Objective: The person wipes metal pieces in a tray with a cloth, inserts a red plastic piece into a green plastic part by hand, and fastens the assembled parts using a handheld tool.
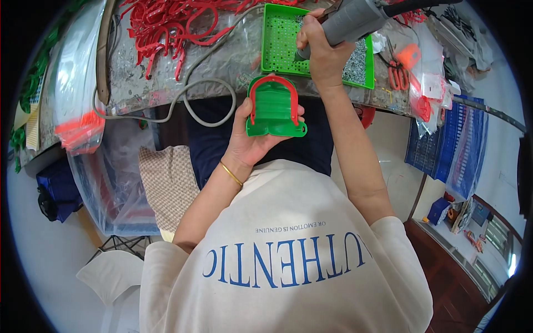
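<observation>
My left hand (250, 140), with a gold bracelet at the wrist, holds a green plastic shell (272, 105) from below and at its sides. A red U-shaped plastic piece (253, 100) lies along the inside of the shell's rim. In my right hand (328, 66) is a grey electric screwdriver (355, 21), gripped with its body slanting down to the left. Its tip is over or in a green tray (265, 41) on the bench, just beyond the shell. Small metal screws (357, 62) are heaped at the tray's right side.
Red plastic parts (183, 28) lie piled on the bench (222, 91) at the left. A grey cable (191, 83) loops over its front edge. Orange-handled scissors (397, 75) and plastic bags stand right of the tray. A plastic-lined crate (119, 183) is at the lower left.
</observation>
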A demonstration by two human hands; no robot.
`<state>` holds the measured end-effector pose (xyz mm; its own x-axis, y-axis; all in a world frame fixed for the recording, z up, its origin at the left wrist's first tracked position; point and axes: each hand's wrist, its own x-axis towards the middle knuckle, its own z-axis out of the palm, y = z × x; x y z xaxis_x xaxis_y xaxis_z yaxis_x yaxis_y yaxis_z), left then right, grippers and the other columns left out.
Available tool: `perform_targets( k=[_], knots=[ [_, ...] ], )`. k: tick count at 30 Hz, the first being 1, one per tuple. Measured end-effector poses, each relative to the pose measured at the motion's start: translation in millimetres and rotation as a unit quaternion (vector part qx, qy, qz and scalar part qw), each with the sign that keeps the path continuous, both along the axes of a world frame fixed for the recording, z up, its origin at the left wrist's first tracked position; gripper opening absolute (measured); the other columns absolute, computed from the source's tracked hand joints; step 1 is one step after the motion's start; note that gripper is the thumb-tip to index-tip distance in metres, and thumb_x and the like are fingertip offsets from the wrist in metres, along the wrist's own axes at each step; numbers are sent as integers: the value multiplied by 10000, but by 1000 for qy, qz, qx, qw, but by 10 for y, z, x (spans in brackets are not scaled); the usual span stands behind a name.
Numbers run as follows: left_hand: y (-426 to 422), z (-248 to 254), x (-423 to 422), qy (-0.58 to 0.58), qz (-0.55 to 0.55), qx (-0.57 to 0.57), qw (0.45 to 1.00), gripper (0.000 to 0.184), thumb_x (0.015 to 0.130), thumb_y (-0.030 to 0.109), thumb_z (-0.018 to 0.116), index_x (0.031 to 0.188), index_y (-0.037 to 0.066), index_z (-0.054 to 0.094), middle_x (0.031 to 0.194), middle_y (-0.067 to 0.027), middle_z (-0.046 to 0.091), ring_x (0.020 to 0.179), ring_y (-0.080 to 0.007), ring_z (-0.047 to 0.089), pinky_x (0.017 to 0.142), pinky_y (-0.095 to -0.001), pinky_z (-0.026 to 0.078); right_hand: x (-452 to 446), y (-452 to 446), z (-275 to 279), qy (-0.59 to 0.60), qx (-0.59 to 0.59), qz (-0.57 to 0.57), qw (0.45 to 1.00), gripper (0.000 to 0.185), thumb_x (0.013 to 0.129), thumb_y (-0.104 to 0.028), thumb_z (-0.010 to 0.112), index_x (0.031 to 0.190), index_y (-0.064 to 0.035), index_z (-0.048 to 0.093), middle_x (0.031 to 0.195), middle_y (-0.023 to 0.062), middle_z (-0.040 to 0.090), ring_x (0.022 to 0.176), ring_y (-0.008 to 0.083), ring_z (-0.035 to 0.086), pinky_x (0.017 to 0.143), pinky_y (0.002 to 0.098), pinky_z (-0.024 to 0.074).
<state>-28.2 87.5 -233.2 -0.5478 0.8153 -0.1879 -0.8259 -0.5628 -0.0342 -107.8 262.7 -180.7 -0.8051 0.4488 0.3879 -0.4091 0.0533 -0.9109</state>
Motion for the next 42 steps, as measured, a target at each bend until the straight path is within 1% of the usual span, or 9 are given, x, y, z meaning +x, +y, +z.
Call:
perform_targets(
  k=[14,16,18,19,21,23,31,34,42],
  knots=[
    [10,-45,-23,-4,11,21,1000,808,854,576,616,1379,-10,430,1286,-295,538,1171,-390,568,998,-498,477,8,36,159,22,-70,11,997,119,887,-25,613,987,19,565,641,56,532,520,138,510,534,300,451],
    [6,-53,-33,3,0,11,1000,820,816,573,677,1421,83,418,1369,-219,482,1242,-414,484,1032,-533,432,115,-68,416,31,-100,24,994,130,887,-31,609,997,20,563,635,58,519,516,141,498,533,305,443],
    [13,-52,-39,0,-1,15,1000,825,815,568,680,1421,75,414,1370,-215,482,1252,-412,474,1040,-539,422,332,-260,747,-40,-103,48,993,316,869,-241,714,1063,-41,567,855,96,642,768,198,662,698,321,554],
    [16,-51,-29,-5,-5,24,1000,829,814,562,684,1421,67,411,1370,-212,483,1262,-411,464,1049,-545,412,346,-302,748,-39,-105,49,993,316,869,-241,714,1063,-41,567,855,96,642,768,198,662,698,321,554],
    [17,-53,-9,-17,-4,41,999,815,833,568,656,1411,47,412,1348,-232,501,1245,-386,499,1032,-532,436,358,-399,737,33,-158,143,976,151,889,-42,594,1020,23,556,624,58,497,508,140,477,524,307,422],
    [28,-43,13,-30,-4,61,998,803,852,573,628,1401,27,413,1325,-253,520,1227,-362,533,1015,-520,459,469,-573,787,13,-152,148,977,156,889,-44,586,1027,23,553,620,55,492,505,137,471,519,301,416],
    [-23,4,53,-19,10,2,1000,765,853,534,646,1438,124,371,1433,-152,441,1308,-334,463,1053,-573,402,565,-813,675,-31,-167,185,968,127,892,-19,561,1016,7,556,622,31,481,510,106,461,509,282,424],
    [-27,18,31,-34,2,8,999,762,852,532,647,1437,130,372,1431,-147,445,1306,-333,466,1052,-576,400,594,-831,724,-49,-103,163,980,124,891,-8,554,1014,6,556,628,28,482,512,98,459,506,276,423],
    [-33,125,43,0,6,-34,999,787,834,555,659,1432,133,373,1413,-140,460,1293,-324,479,1032,-557,421,614,-809,644,-45,-136,178,974,96,883,-25,548,977,-2,542,626,35,481,510,116,464,509,284,423]
  ],
)
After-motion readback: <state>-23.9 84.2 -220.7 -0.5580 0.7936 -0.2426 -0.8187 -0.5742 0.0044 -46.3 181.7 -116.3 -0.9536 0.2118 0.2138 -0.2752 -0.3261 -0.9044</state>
